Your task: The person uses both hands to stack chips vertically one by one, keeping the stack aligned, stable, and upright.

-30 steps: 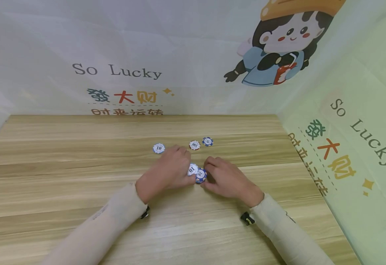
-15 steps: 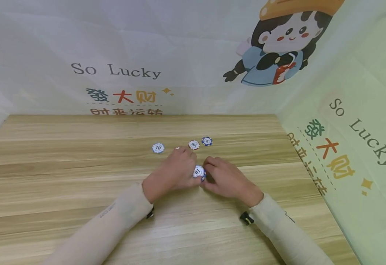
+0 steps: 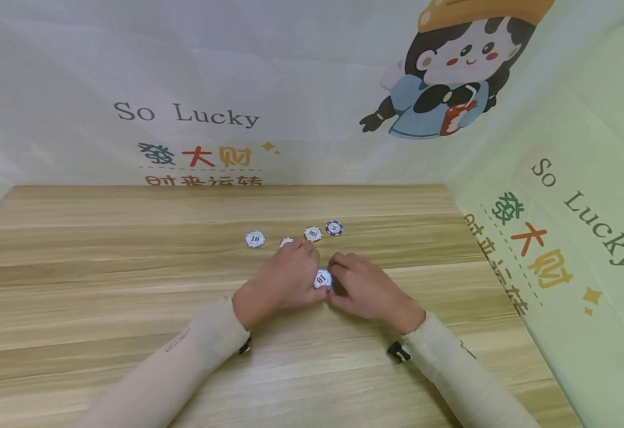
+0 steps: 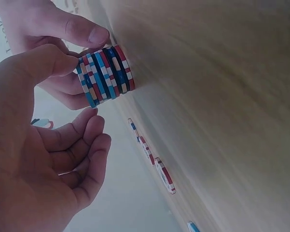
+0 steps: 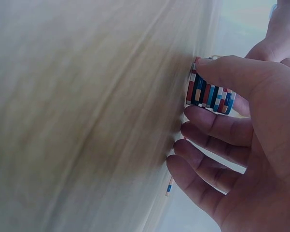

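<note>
A stack of poker chips (image 4: 105,75) with red, light blue and dark blue edges stands on the table between both hands. On its top lies a light blue chip (image 3: 322,278) marked 10. My left hand (image 3: 287,274) pinches this top chip at its edges between thumb and forefinger, the other fingers loosely bent. Lower down, my right hand (image 3: 369,292) holds the sides of the stack with thumb and forefinger. In the right wrist view, the right thumb (image 5: 227,72) lies across the stack's near side, and the remaining fingers are spread beside it.
Beyond the hands lie loose chips on the wooden table (image 3: 130,285): a light blue one (image 3: 255,239), a red one (image 3: 286,242) partly hidden by the left hand, a red 100 chip (image 3: 313,233) and a dark blue chip (image 3: 334,228). A printed cloth (image 3: 312,89) stands behind.
My left hand has moved right, bringing the light blue chip from the stack's left side onto its top. A red chip behind that hand has come into view. The right hand stays in place.
</note>
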Available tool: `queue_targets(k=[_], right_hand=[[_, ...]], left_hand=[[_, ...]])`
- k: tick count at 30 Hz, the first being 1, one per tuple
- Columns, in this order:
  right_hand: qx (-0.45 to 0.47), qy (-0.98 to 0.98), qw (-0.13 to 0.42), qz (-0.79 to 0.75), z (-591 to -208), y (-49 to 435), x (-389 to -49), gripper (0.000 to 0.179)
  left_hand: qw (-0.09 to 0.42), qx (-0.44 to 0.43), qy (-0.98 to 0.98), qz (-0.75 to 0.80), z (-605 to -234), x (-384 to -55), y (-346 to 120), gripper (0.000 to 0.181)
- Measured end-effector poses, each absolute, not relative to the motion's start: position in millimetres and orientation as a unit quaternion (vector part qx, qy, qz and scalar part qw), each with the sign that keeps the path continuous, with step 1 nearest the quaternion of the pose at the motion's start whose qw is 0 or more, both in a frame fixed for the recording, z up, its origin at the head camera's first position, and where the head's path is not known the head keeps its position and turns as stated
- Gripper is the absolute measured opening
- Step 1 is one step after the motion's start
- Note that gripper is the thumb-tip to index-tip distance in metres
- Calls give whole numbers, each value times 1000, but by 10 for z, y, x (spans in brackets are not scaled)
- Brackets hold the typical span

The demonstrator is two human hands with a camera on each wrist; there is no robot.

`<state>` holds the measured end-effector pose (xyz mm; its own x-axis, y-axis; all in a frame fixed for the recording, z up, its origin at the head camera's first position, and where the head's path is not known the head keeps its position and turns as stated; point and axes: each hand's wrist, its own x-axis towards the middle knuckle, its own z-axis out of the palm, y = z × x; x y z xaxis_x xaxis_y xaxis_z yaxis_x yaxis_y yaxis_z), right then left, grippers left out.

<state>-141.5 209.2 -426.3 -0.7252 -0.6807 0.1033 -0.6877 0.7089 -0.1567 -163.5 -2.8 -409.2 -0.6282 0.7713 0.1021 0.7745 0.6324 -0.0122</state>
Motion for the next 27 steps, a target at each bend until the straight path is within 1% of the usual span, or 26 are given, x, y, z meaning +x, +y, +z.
queue_targets(k=[4, 11, 19, 27], right_hand=[[367, -925, 17, 93, -4260, 2089, -1414, 36], [367, -926, 15, 92, -4262, 2088, -1416, 35], [368, -924, 21, 105, -4250, 2084, -1411, 34], [367, -924, 15, 105, -4234, 2086, -1399, 36]], left_hand=[[52, -427, -902, -21, -4105, -1630, -35, 56], [69, -423, -903, -21, -4127, -1600, -66, 64], [22, -395, -917, -46, -4179, -1545, -121, 53], [2, -390, -919, -67, -4243, -1548, -131, 49]])
